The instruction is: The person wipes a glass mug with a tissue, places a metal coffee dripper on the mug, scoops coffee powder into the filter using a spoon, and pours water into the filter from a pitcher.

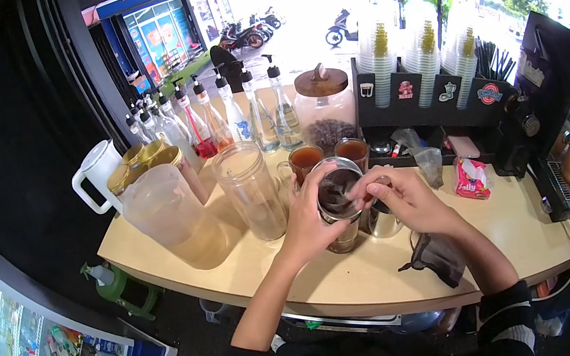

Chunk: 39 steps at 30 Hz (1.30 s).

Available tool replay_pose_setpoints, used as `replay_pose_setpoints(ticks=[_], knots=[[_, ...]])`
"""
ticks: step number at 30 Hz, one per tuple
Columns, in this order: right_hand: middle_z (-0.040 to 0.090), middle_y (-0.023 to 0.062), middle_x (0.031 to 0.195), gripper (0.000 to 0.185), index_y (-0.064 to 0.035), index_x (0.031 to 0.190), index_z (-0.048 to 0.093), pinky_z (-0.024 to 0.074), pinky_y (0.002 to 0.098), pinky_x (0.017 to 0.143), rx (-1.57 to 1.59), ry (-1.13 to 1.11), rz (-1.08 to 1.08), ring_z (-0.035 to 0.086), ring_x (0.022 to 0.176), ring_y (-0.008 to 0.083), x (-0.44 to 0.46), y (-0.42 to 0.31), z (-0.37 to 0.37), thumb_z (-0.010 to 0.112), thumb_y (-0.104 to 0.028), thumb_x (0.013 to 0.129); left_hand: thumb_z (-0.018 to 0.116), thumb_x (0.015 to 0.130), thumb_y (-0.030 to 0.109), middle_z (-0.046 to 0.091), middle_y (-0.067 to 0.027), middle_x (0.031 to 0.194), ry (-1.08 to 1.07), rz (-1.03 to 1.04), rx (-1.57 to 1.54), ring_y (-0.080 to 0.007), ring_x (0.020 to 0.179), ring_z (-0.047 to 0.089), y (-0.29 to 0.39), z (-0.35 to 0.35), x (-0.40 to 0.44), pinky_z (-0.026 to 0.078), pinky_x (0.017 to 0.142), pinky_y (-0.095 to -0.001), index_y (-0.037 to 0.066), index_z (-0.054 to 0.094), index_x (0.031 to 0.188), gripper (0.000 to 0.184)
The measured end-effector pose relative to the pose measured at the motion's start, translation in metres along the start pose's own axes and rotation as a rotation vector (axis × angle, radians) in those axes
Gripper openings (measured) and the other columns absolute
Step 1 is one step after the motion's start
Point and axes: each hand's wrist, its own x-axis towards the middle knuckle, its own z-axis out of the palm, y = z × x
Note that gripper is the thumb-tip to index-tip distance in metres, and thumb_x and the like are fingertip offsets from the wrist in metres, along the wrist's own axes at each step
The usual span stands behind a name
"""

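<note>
My left hand point(309, 213) is wrapped around the rim of a transparent cup point(337, 203) whose inside looks dark. Over its mouth, my right hand point(406, 196) has its fingers pinched together; whatever they hold is too small or hidden to name. Two glass mugs of brown drink stand just behind the cup, a left mug point(306, 157) and a right mug point(351, 147). Under my right hand is a steel pitcher point(384, 221), partly covered. A dark cloth point(437, 262) lies by my right forearm. Left of my left hand stands a tall transparent jar point(251, 199).
A large plastic pitcher point(169, 213) and a white kettle point(100, 176) stand at left. Pump bottles point(231, 107) and a lidded jar point(326, 110) line the back. Stacked cups point(381, 73), a pink packet point(471, 178) and a coffee machine point(565, 167) are at right.
</note>
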Motion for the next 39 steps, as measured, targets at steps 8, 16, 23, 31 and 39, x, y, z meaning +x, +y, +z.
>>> replay_pose_setpoints(ticks=[8, 16, 23, 31, 39], knots=[[0.063, 0.009, 0.084, 0.018, 0.0051, 0.097, 0.06, 0.0507, 0.0251, 0.067, 0.005, -0.006, 0.021, 0.062, 0.075, 0.0124, -0.004, 0.004, -0.005, 0.046, -0.006, 0.095, 0.075, 0.06, 0.017, 0.048, -0.0095, 0.132, -0.01, -0.001, 0.013, -0.0283, 0.128, 0.041, -0.001, 0.001, 0.0, 0.01, 0.111, -0.0544, 0.014, 0.036, 0.132, 0.082], [0.059, 0.0091, 0.096, 0.013, 0.0032, 0.1, 0.057, 0.0495, 0.0274, 0.075, 0.129, -0.012, 0.016, 0.061, 0.084, 0.0132, -0.016, 0.009, -0.008, 0.049, -0.006, 0.095, 0.076, 0.059, 0.019, 0.047, -0.0091, 0.133, -0.012, -0.001, 0.026, -0.0272, 0.128, 0.041, -0.006, 0.001, 0.001, 0.011, 0.112, -0.0531, 0.014, 0.036, 0.133, 0.085], [0.058, 0.0124, 0.098, 0.017, -0.0004, 0.096, 0.05, 0.0482, 0.0303, 0.08, 0.268, 0.368, -0.17, 0.059, 0.086, 0.0173, -0.037, -0.006, -0.022, 0.044, -0.016, 0.098, 0.081, 0.059, 0.022, 0.052, -0.0077, 0.128, 0.02, -0.007, 0.074, -0.0256, 0.125, 0.044, -0.005, -0.004, 0.01, 0.021, 0.111, -0.0483, 0.012, 0.045, 0.129, 0.08], [0.054, 0.0139, 0.101, 0.015, -0.0006, 0.099, 0.045, 0.0466, 0.0327, 0.084, 0.117, 0.613, -0.07, 0.058, 0.089, 0.0194, -0.094, 0.021, -0.057, 0.038, -0.014, 0.099, 0.085, 0.059, 0.028, 0.057, -0.013, 0.116, 0.149, -0.015, -0.088, -0.0316, 0.11, 0.052, -0.012, -0.006, 0.02, 0.039, 0.098, -0.0424, 0.006, 0.049, 0.123, 0.077], [0.056, 0.015, 0.092, 0.015, 0.0031, 0.097, 0.053, 0.0449, 0.0314, 0.08, -0.545, 0.485, 0.178, 0.057, 0.084, 0.0247, -0.14, 0.079, -0.05, 0.039, -0.003, 0.095, 0.087, 0.06, 0.025, 0.059, -0.0111, 0.117, 0.093, -0.176, -0.186, -0.0194, 0.109, 0.057, 0.002, -0.012, 0.021, 0.043, 0.098, -0.0349, 0.001, 0.048, 0.126, 0.08]])
